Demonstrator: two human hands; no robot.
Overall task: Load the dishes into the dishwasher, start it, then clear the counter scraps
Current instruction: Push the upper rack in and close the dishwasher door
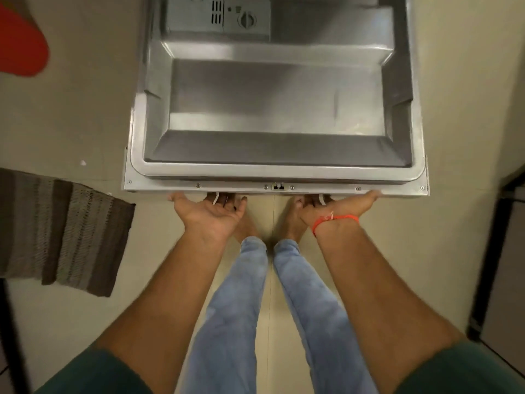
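The dishwasher door [275,109] is cut off by the top edge, racks unseen. Fingers of both hands, left hand [210,210] and right hand [338,207], vanish under its front edge.
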